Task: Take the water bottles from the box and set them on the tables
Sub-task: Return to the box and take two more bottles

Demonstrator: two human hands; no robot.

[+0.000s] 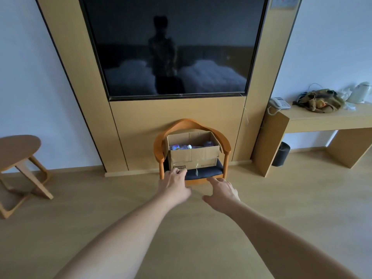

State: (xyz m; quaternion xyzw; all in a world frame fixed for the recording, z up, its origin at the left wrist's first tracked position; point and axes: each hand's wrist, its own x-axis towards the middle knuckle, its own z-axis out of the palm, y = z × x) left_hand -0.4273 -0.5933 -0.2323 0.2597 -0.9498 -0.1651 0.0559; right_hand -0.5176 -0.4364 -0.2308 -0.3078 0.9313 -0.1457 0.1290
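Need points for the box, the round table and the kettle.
box (193, 156): head view, on its front cardboard wall.
round table (18, 150): head view, on its bare top, at left.
kettle (359, 93): head view, on its white body, at far right on the desk.

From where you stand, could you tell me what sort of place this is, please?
Most likely a hotel room. The dark wall-mounted television reflects two made-up beds, and the built-in desk on the right carries a corded telephone and an electric kettle.
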